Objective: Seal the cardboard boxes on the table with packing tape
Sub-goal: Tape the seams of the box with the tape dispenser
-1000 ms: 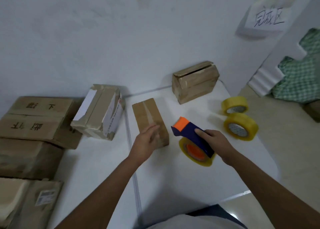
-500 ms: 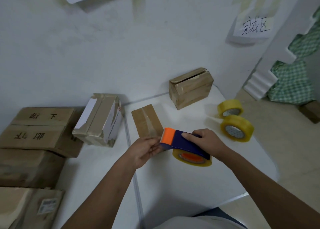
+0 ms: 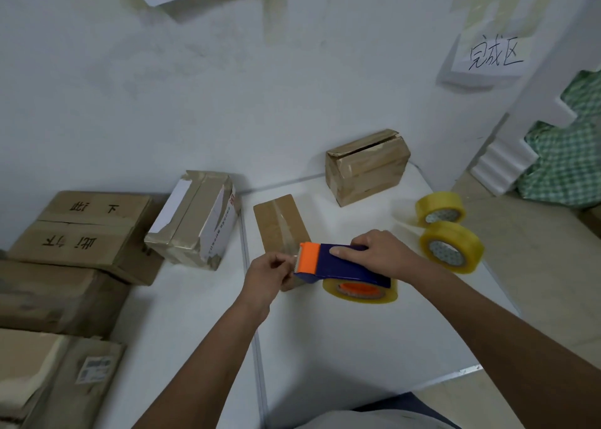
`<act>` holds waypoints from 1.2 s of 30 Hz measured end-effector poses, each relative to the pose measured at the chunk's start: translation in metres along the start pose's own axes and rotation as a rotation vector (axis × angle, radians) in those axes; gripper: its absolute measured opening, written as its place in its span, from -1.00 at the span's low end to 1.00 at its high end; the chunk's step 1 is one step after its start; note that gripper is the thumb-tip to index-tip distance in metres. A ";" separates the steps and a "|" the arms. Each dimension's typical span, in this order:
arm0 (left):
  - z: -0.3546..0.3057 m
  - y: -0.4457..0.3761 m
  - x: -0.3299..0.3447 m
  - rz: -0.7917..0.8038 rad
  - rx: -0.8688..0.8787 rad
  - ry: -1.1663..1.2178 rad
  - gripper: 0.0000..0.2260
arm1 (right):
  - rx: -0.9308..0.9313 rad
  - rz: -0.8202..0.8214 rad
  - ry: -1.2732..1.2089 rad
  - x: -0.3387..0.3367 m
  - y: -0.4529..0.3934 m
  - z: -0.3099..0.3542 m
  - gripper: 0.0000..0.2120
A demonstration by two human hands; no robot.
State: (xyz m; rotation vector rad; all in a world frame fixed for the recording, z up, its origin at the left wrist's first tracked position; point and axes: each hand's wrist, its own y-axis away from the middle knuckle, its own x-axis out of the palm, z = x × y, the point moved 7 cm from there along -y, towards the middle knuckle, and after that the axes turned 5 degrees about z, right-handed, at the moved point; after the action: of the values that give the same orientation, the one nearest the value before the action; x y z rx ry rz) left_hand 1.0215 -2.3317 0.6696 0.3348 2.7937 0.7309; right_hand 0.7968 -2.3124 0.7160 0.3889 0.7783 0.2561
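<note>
A small flat brown box point(image 3: 278, 225) lies on the white table point(image 3: 341, 337), a strip of clear tape along its top. My right hand point(image 3: 382, 253) grips a blue tape dispenser point(image 3: 344, 262) with an orange head and a yellowish roll under it, held level just above the box's near end. My left hand point(image 3: 268, 274) pinches the tape end at the orange head, fingers closed over the box's near edge. The box's near end is hidden by both hands.
A taller brown box point(image 3: 367, 171) stands at the back of the table. Two spare yellow tape rolls point(image 3: 450, 246) lie at the right edge. A white-sided box point(image 3: 195, 219) sits to the left. Stacked cartons point(image 3: 78, 233) fill the far left.
My right hand swung the dispenser left and levelled it over the box's near end. My left hand left the box top and closed on the tape end at the orange head.
</note>
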 end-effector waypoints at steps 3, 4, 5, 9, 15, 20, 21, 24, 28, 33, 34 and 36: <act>-0.007 -0.001 -0.020 -0.091 0.061 0.053 -0.90 | -0.004 0.026 0.074 -0.008 -0.006 0.003 -0.49; -0.007 -0.001 -0.032 -0.138 0.068 0.054 -0.90 | -0.003 0.032 0.095 -0.011 -0.008 0.001 -0.48; -0.005 -0.002 -0.047 -0.188 0.066 0.056 -0.90 | -0.003 0.039 0.119 -0.015 -0.009 -0.001 -0.47; 0.019 0.000 -0.092 -0.311 0.028 0.115 -0.90 | 0.008 0.065 0.236 -0.031 -0.011 -0.019 -0.44; 0.053 0.010 -0.071 -0.357 -0.022 0.172 -0.84 | 0.041 -0.016 0.321 -0.041 -0.029 -0.032 -0.38; 0.059 0.008 -0.053 -0.427 -0.062 0.128 -0.78 | 0.058 -0.083 0.421 -0.043 -0.044 -0.042 -0.37; 0.059 0.008 -0.050 -0.444 -0.076 0.131 -0.77 | 0.058 -0.076 0.433 -0.042 -0.047 -0.043 -0.38; 0.059 0.008 -0.040 -0.479 -0.117 0.126 -0.70 | 0.054 -0.046 0.443 -0.039 -0.053 -0.047 -0.36; 0.061 0.004 -0.031 -0.508 -0.152 0.114 -0.61 | 0.039 -0.036 0.429 -0.040 -0.059 -0.048 -0.37; 0.066 0.000 -0.025 -0.544 -0.169 0.130 -0.57 | 0.010 -0.006 0.439 -0.043 -0.070 -0.047 -0.41; 0.066 -0.001 -0.025 -0.552 -0.174 0.130 -0.57 | 0.006 0.000 0.438 -0.043 -0.072 -0.048 -0.41; 0.068 -0.002 -0.023 -0.562 -0.181 0.131 -0.56 | 0.000 0.008 0.434 -0.044 -0.076 -0.049 -0.41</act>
State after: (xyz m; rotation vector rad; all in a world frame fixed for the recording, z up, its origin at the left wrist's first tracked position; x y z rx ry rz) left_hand 1.0618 -2.3097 0.6150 -0.5281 2.6976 0.8672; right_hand 0.7375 -2.3842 0.6792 0.3402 1.2030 0.3537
